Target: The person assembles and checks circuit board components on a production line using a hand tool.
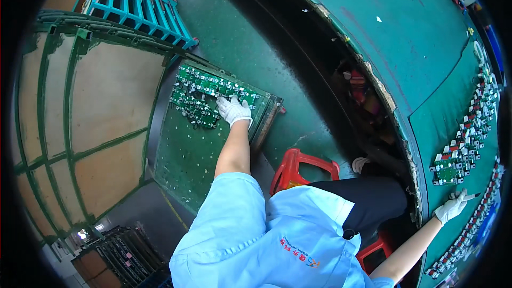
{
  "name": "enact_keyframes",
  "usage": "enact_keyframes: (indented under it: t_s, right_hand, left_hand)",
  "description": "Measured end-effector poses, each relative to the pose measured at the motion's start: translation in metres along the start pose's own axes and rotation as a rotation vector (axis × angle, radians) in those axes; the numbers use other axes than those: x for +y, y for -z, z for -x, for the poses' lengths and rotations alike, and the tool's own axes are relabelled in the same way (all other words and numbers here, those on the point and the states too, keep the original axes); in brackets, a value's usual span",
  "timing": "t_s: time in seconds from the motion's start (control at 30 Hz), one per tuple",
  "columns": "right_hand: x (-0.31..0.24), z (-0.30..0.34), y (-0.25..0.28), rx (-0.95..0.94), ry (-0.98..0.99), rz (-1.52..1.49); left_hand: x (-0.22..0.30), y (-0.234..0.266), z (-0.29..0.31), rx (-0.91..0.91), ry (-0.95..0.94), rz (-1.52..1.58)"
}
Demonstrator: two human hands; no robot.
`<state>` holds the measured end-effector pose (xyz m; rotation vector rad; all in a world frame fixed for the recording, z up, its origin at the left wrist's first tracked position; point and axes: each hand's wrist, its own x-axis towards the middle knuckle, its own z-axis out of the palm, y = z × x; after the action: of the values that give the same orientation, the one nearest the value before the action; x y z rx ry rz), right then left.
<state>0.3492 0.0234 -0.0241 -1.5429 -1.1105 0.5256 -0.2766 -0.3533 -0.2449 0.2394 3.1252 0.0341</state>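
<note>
My left hand (pixel 233 111), in a white glove, reaches out to the left onto green circuit boards (pixel 213 82). Its fingers are spread at the near edge of the boards, and the fingertips partly cover them; no firm hold shows. The boards lie in strips on a green cart top (pixel 181 141). Far to the right, my right hand (pixel 450 208), also gloved, rests over the green workbench (pixel 426 122). It is closed on a thin tool (pixel 470 197) that points to the right; its kind is too small to tell. Just beyond this hand sits a green circuit board (pixel 448 173) with metal-cased parts.
More boards with red and white parts (pixel 472 122) run in a row along the bench, with another row (pixel 474 221) beside it. Red stools (pixel 304 168) stand near my legs. A panelled green frame (pixel 106 101) borders the cart, and a turquoise rack (pixel 144 10) stands behind.
</note>
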Motion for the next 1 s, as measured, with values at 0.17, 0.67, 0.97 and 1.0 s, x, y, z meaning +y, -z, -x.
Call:
enact_keyframes:
  t_s: [0.17, 0.67, 0.97, 1.0]
  right_hand:
    - [0.005, -0.007, 0.003, -0.036, -0.041, -0.076]
    - [0.016, -0.018, 0.01, -0.018, -0.045, -0.034]
    - [0.011, -0.012, 0.007, -0.021, -0.023, -0.029]
    - [0.012, -0.013, 0.007, -0.023, -0.025, -0.059]
  left_hand:
    - [-0.017, -0.014, -0.005, -0.106, -0.101, -0.086]
    - [-0.013, -0.015, -0.005, -0.104, 0.009, 0.004]
    - [-0.004, -0.007, -0.008, -0.235, 0.13, -0.003]
    - [-0.004, -0.008, -0.007, -0.234, 0.129, -0.004]
